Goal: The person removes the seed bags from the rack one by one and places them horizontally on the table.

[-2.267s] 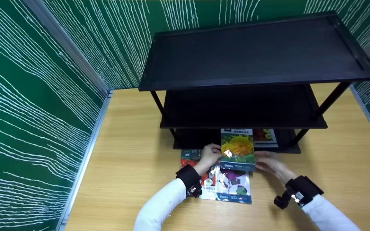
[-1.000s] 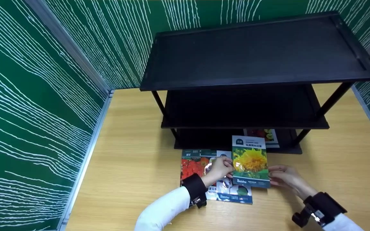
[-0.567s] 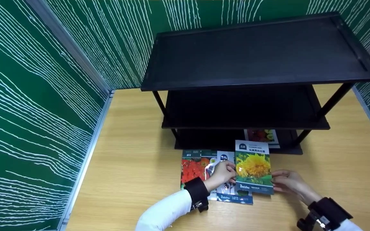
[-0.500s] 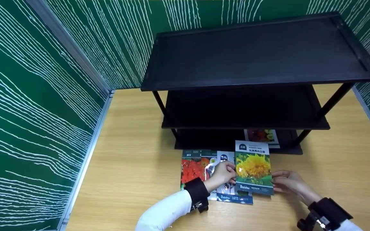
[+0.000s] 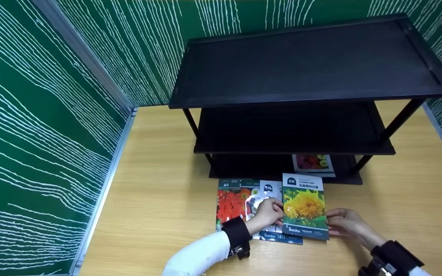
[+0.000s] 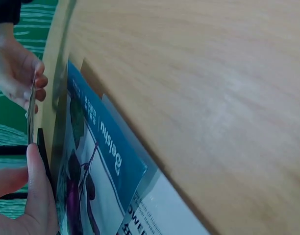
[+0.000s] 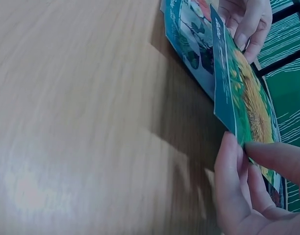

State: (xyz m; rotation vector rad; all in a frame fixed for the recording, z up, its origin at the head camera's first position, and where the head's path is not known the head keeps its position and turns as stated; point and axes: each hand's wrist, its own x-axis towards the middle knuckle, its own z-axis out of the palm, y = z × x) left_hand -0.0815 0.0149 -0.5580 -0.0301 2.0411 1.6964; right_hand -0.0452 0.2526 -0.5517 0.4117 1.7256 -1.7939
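Observation:
A seed packet with a yellow sunflower (image 5: 305, 205) is held between both hands, over the right end of a row of packets on the table. My left hand (image 5: 269, 212) pinches its left edge, and my right hand (image 5: 349, 226) pinches its right edge between thumb and fingers. In the right wrist view the sunflower packet (image 7: 245, 93) is tilted above the tabletop, casting a shadow. Beneath it, partly covered, lies a packet with purple vegetables (image 6: 84, 181). Farther left are a red-flower packet (image 5: 229, 203) and a packet with white and orange flowers (image 5: 249, 195), overlapping one another.
A black three-tier rack (image 5: 313, 65) stands behind the hands. On its bottom shelf (image 5: 251, 165) lies another packet with red and yellow-green pictures (image 5: 313, 163). Green walls with white wavy lines (image 5: 44, 115) enclose the wooden table (image 5: 155, 184).
Both hands have brought the sunflower packet out from the bottom shelf's front, toward the person and to the right. The packet left on the shelf is more exposed now.

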